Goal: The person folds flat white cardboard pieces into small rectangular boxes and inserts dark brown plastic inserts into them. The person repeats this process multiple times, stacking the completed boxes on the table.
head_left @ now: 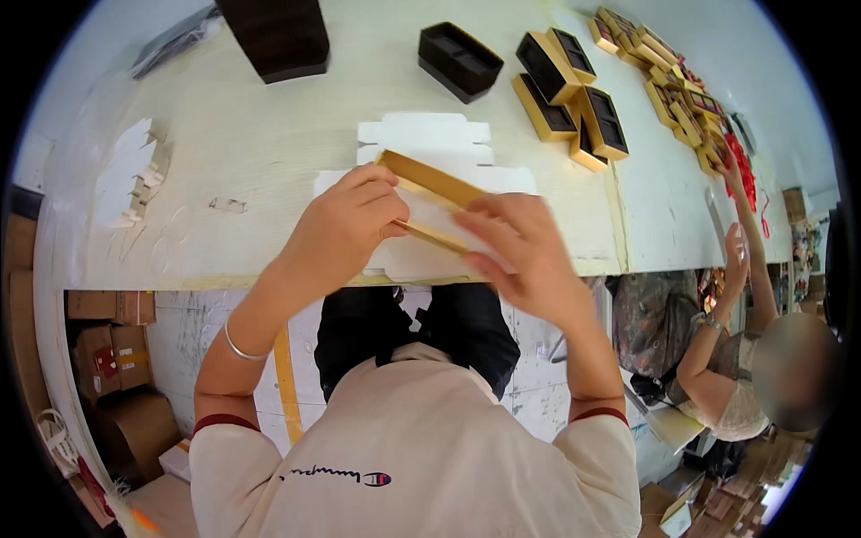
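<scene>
Over the near edge of the table I hold a shallow open gold cardboard box [430, 179], tilted, with its white inside partly showing. My left hand [354, 220] pinches its left end between fingers and thumb. Around the right end curls my right hand [516, 242], fingers on the far wall and thumb by the near one; motion blurs it somewhat. Beneath the box lies a flat, unfolded white cardboard blank [426, 134], partly covered by my hands.
Beyond stand a tall dark stack [278, 40], dark box inserts [459, 63] and several gold boxes with dark inserts [583, 112]. White folded blanks [130, 179] lie left. At right, a co-worker's hands [735, 247] are near more gold boxes [677, 108] and red cords [740, 161].
</scene>
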### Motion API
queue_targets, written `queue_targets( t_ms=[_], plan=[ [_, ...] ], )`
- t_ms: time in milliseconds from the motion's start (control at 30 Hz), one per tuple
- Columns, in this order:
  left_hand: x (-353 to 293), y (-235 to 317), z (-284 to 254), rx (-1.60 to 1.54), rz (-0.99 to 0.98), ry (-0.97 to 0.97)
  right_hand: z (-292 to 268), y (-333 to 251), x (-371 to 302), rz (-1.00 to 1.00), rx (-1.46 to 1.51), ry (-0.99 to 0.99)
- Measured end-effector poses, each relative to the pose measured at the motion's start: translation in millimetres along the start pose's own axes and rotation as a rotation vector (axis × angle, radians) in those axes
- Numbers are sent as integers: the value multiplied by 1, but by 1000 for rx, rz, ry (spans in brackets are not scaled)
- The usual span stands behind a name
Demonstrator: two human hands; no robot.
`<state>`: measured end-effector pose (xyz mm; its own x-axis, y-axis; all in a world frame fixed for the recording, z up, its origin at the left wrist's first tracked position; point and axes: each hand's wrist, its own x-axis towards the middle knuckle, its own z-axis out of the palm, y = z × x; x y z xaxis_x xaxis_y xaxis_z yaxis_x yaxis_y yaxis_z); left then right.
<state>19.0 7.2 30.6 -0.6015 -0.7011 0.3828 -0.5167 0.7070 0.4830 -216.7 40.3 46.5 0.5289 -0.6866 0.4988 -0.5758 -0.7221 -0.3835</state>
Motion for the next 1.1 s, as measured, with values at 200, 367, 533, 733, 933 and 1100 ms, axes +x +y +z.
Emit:
queue_targets(
  t_ms=[200,367,533,733,933,1100],
  plan=[
    [7,-33,-19,-318,68,-148,-14,19,-19,80,134,-242],
    [10,-31,-7,402,337,-39,-6,30,-6,-125,13,-324],
    [-13,-9,22,309,281,-160,7,34,-6,-153,13,-309],
    [-18,-8,33,13,113,-36,33,35,-13,4,72,-149],
    [-7,17,44,-170,-207,63,53,21,-5,221,220,-137],
    [-8,12,47,-177,-202,-24,32,7,-4,531,499,-264]
  ],
)
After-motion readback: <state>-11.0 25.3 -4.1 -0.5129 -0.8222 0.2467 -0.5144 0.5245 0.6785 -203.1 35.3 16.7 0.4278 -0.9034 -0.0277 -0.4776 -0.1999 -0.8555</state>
